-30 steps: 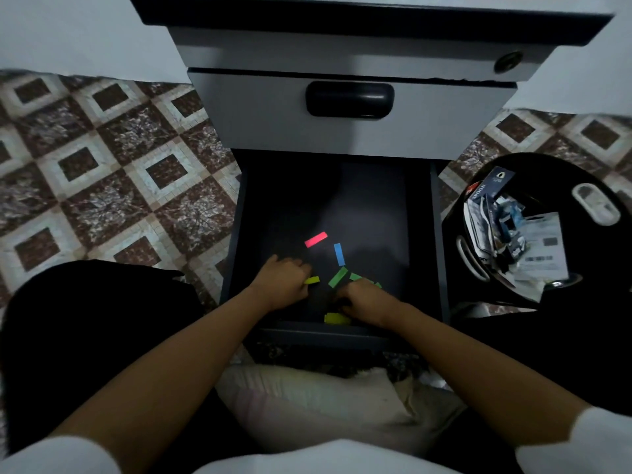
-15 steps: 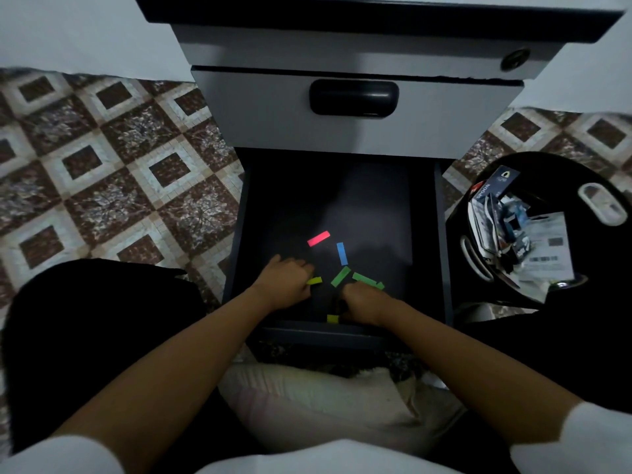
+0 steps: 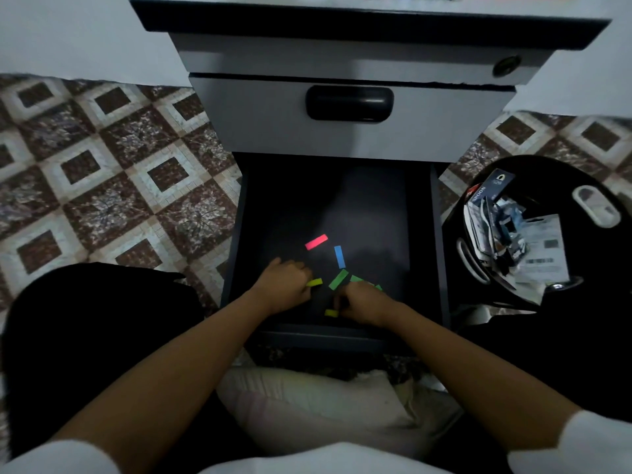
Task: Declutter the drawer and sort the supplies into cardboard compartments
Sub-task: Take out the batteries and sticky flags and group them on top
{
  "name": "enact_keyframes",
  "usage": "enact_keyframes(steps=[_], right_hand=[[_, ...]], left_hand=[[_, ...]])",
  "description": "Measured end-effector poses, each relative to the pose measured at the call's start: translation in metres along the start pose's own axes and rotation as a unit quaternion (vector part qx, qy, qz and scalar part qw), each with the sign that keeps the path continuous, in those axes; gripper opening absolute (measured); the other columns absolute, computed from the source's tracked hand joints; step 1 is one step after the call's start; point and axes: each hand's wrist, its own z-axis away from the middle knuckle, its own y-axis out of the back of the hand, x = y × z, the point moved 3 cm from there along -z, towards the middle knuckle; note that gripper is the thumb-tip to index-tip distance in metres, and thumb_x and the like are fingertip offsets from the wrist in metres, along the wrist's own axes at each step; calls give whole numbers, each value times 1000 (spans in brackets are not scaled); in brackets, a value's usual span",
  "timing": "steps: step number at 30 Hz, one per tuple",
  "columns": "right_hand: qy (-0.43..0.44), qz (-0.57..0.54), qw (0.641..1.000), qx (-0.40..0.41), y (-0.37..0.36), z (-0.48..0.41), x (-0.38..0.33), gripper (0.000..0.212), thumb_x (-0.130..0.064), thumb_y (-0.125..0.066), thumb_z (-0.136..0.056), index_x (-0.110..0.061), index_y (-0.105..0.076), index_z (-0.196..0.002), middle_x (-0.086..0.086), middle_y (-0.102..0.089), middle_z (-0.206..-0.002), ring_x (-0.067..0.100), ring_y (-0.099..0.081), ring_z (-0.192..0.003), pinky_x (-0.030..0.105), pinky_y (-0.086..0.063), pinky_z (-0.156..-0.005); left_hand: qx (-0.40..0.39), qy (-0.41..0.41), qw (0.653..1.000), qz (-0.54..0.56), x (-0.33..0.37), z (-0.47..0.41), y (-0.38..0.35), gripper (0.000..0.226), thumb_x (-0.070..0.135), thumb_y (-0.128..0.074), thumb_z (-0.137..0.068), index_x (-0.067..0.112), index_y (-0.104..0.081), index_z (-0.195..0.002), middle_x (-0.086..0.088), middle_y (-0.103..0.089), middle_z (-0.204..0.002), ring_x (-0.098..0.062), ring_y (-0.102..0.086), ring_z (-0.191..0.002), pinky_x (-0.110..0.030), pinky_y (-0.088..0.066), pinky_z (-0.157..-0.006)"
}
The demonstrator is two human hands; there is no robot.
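Drawer [image 3: 273,206] is near-black inside, with neon bits: pink strip [image 3: 316,241] at 12 o'clock, blue strip [image 3: 339,256] at 1, green strip [image 3: 338,279] in the middle, yellow strip [image 3: 314,282] at 9. The floor tiles [image 3: 102,186] are brown-and-cream diamonds. Grey cabinet [image 3: 260,111], black handle [image 3: 349,103].

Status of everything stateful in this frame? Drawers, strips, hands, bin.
Lower drawer: open.
Upper drawer: shut.
Pink strip: loose on drawer floor.
Blue strip: loose, untouched.
Green strip: loose, between the hands.
Left hand: curled, yellow strip at fingertips; grip unclear.
Right hand: curled on drawer floor; grip unclear.
Bin: holds papers.
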Motion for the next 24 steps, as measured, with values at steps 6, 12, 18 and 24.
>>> enact_keyframes(steps=[6,12,18,24], right_hand=[[-37,-219,970,102,36,5,4,5,-11,-67,-83,-12,-68,-88,-5,-62,-76,2,-56,-65,6,-40,-58],[-10,-329,924,196,93,20,-17,9,-4,-65,-84,-6,-66,-93,-3,-55,-66,1,-49,-53,11,-41,-45],[65,-321,913,243,163,50,-53,9,-2,-65,-84,-6,-66,-92,4,-55,-66,0,-52,-50,12,-44,-47],[115,-348,881,299,225,85,-95,24,6,-65,-81,-16,-58,-77,-4,-56,-55,-3,-50,-41,12,-42,-43]], left_hand=[[46,-3,999,8,-1,4,19,31,34,-44,-91,16,-55,-113,-5,-53,-119,-22,-49,-116,-33,-33,-92],[139,9,990,35,-13,6,77,32,40,-49,-88,22,-57,-114,0,-54,-114,-19,-50,-113,-31,-34,-86],[223,-12,975,7,-35,23,159,38,42,-42,-86,19,-62,-109,-1,-59,-108,-21,-53,-107,-32,-38,-85],[328,-61,943,-6,-52,52,244,45,40,-39,-75,7,-69,-82,-11,-64,-75,-30,-63,-70,-34,-50,-60]])
